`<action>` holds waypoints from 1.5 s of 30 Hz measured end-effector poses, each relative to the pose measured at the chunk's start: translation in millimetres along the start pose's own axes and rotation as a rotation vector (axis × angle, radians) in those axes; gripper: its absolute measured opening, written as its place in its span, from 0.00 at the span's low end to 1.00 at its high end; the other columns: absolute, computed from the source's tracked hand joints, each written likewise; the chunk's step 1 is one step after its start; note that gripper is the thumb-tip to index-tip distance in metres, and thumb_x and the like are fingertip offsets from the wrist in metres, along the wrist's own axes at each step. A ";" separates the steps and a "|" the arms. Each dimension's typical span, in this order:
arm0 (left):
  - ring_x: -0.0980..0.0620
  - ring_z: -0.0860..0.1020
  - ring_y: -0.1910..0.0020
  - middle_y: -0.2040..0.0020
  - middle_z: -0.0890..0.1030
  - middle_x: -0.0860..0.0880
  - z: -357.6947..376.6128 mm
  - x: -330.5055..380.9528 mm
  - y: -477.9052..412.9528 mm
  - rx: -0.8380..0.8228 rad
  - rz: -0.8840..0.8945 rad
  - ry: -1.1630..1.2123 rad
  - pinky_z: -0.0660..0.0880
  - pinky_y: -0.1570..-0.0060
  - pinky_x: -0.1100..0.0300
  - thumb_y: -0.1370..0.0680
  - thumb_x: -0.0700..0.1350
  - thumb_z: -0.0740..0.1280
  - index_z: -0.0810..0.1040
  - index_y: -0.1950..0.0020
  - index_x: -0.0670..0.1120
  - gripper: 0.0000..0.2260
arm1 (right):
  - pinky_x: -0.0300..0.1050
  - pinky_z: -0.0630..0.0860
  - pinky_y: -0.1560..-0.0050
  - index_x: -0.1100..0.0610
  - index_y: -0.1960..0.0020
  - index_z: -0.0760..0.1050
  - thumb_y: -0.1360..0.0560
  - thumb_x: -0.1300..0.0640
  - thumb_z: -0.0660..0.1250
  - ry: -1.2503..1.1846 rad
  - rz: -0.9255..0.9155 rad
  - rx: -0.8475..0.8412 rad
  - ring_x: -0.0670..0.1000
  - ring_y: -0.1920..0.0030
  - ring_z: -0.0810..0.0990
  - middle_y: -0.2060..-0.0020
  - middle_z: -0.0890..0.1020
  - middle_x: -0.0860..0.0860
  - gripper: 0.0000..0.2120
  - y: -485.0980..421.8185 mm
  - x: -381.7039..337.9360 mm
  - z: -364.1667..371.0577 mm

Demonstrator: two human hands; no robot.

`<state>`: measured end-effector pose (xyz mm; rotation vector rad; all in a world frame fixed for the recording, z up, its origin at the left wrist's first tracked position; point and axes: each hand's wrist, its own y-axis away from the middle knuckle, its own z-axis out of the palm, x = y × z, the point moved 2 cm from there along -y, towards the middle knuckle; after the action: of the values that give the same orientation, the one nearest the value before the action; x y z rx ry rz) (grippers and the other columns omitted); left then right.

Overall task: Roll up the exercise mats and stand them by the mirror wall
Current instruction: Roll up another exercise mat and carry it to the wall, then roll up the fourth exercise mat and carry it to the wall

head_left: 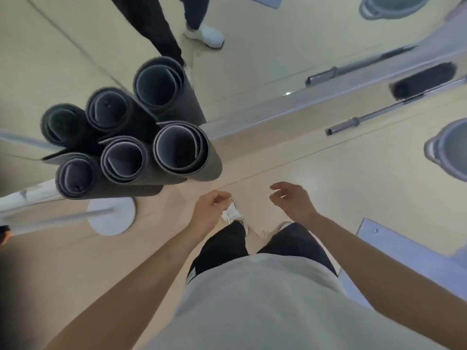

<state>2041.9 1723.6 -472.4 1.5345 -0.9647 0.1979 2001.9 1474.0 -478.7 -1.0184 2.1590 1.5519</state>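
Exercise mats (123, 159): I count three dark rolls standing on end at about ten o'clock from my hands. They touch one another in a row, and their bases sit close against the foot of the mirror wall (252, 72). The three further rolls behind them are reflections. Condition: all three are wound into loose spirals and upright; none is leaning away or unwinding. Left hand (211, 210): fingers loosely curled, holding nothing, hanging over the floor (328, 185) just short of the nearest roll. Right hand (290, 200): likewise relaxed and empty, at about twelve o'clock from my body. Status, as I judge it: these three mats are rolled and stood in place, and no flat mat shows anywhere in my feed. The job is either finished or needs a turn away from the wall to look for more; I cannot tell which from here. Other items: a barbell (366, 118) lying along the wall at two o'clock, a grey tub (449, 152) at three o'clock, and a round white base (112, 215) at nine o'clock.
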 end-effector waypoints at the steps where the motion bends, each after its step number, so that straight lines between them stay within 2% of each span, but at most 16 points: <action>1: 0.46 0.83 0.48 0.50 0.85 0.49 14.7 3.9 8.2 -0.040 0.006 -0.022 0.79 0.44 0.53 0.21 0.41 0.71 0.84 0.46 0.49 0.06 | 0.43 0.77 0.51 0.48 0.42 0.81 0.23 0.55 0.72 0.002 0.004 0.014 0.50 0.55 0.83 0.57 0.85 0.46 0.10 17.3 15.1 -10.1; 4: 0.44 0.83 0.46 0.48 0.86 0.47 64.3 12.8 28.4 -0.147 0.025 -0.125 0.79 0.43 0.52 0.21 0.42 0.71 0.84 0.44 0.47 0.06 | 0.46 0.79 0.48 0.50 0.41 0.82 0.23 0.54 0.72 -0.014 0.040 0.089 0.52 0.54 0.83 0.58 0.84 0.44 0.11 69.1 66.7 -41.3; 8: 0.44 0.83 0.48 0.48 0.86 0.46 148.2 24.7 53.7 -0.248 0.073 -0.269 0.78 0.45 0.53 0.20 0.41 0.69 0.83 0.49 0.50 0.05 | 0.46 0.77 0.47 0.50 0.40 0.81 0.23 0.53 0.72 -0.092 0.116 0.197 0.51 0.53 0.82 0.53 0.85 0.48 0.12 138.9 150.2 -82.3; 14: 0.49 0.83 0.54 0.50 0.86 0.47 320.3 20.8 128.8 -0.476 0.154 -0.476 0.77 0.53 0.59 0.20 0.40 0.69 0.84 0.51 0.50 0.06 | 0.47 0.78 0.44 0.50 0.38 0.81 0.22 0.51 0.70 -0.350 0.269 0.464 0.50 0.49 0.82 0.52 0.85 0.47 0.13 269.6 301.1 -125.9; 19: 0.51 0.84 0.54 0.52 0.86 0.50 448.3 -5.9 208.9 -0.736 0.255 -0.709 0.78 0.53 0.60 0.21 0.41 0.70 0.85 0.48 0.48 0.05 | 0.48 0.79 0.45 0.50 0.38 0.81 0.23 0.51 0.70 -0.591 0.445 0.670 0.50 0.50 0.82 0.51 0.85 0.48 0.13 370.5 412.2 -113.7; 23: 0.52 0.85 0.53 0.51 0.87 0.51 515.5 -31.4 255.4 -0.898 0.303 -0.914 0.79 0.50 0.59 0.21 0.43 0.70 0.85 0.46 0.48 0.07 | 0.48 0.77 0.43 0.52 0.37 0.80 0.22 0.52 0.70 -0.775 0.570 0.773 0.52 0.48 0.82 0.49 0.84 0.51 0.14 430.3 473.7 -78.8; 26: 0.50 0.85 0.51 0.51 0.87 0.51 555.4 -50.7 271.6 -0.998 0.322 -1.063 0.80 0.49 0.57 0.22 0.43 0.70 0.86 0.47 0.48 0.06 | 0.46 0.77 0.48 0.53 0.37 0.81 0.22 0.51 0.71 -0.894 0.661 0.834 0.53 0.48 0.83 0.50 0.85 0.52 0.15 456.4 508.5 -49.3; 28: 0.48 0.85 0.50 0.50 0.86 0.49 583.8 -61.7 276.0 -1.047 0.338 -1.150 0.79 0.50 0.55 0.22 0.42 0.70 0.86 0.49 0.48 0.05 | 0.45 0.75 0.50 0.54 0.38 0.81 0.22 0.52 0.71 -0.964 0.717 0.861 0.52 0.50 0.83 0.51 0.84 0.52 0.14 467.0 527.9 -37.0; 31: 0.49 0.84 0.51 0.50 0.86 0.48 638.5 -74.0 275.2 -1.133 0.412 -1.328 0.80 0.55 0.58 0.22 0.42 0.70 0.85 0.50 0.48 0.05 | 0.48 0.77 0.43 0.55 0.37 0.80 0.22 0.52 0.71 -1.050 0.780 0.901 0.54 0.48 0.82 0.49 0.83 0.53 0.15 473.2 558.7 -33.7; 33: 0.51 0.83 0.52 0.50 0.86 0.49 679.0 -80.9 266.7 -1.181 0.463 -1.441 0.80 0.49 0.57 0.23 0.43 0.70 0.85 0.50 0.50 0.05 | 0.46 0.75 0.45 0.55 0.36 0.80 0.22 0.51 0.71 -1.069 0.814 0.906 0.53 0.48 0.81 0.49 0.83 0.52 0.16 471.7 579.7 -38.9; 35: 0.51 0.82 0.48 0.48 0.85 0.52 721.0 -88.8 255.1 -1.215 0.520 -1.569 0.77 0.41 0.54 0.23 0.46 0.71 0.85 0.47 0.50 0.07 | 0.44 0.72 0.50 0.54 0.36 0.80 0.22 0.49 0.71 -1.085 0.845 0.906 0.51 0.49 0.80 0.49 0.83 0.50 0.16 465.7 603.9 -48.2; 37: 0.52 0.81 0.46 0.48 0.84 0.53 765.8 -98.4 241.8 -1.251 0.599 -1.674 0.76 0.39 0.54 0.24 0.50 0.70 0.84 0.45 0.51 0.10 | 0.43 0.71 0.52 0.53 0.36 0.79 0.22 0.48 0.71 -1.086 0.866 0.899 0.50 0.50 0.80 0.50 0.83 0.49 0.16 453.7 634.8 -60.3; 42: 0.52 0.81 0.47 0.48 0.83 0.56 874.1 -144.7 186.1 -1.361 0.768 -1.953 0.75 0.45 0.57 0.21 0.52 0.69 0.81 0.40 0.53 0.11 | 0.44 0.71 0.50 0.50 0.35 0.78 0.22 0.46 0.71 -0.998 0.827 0.825 0.51 0.50 0.80 0.49 0.81 0.48 0.18 393.5 734.9 -75.6; 45: 0.55 0.82 0.49 0.49 0.83 0.59 926.9 -192.6 139.3 -1.370 0.849 -2.002 0.75 0.47 0.58 0.21 0.55 0.69 0.80 0.39 0.54 0.12 | 0.43 0.70 0.49 0.49 0.36 0.78 0.24 0.44 0.73 -0.972 0.774 0.780 0.50 0.51 0.79 0.48 0.81 0.47 0.19 333.3 805.8 -66.6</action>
<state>1458.3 1002.6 -707.5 -0.5508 -2.3555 -1.3975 1213.7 1169.0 -703.3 0.7508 2.0682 0.8746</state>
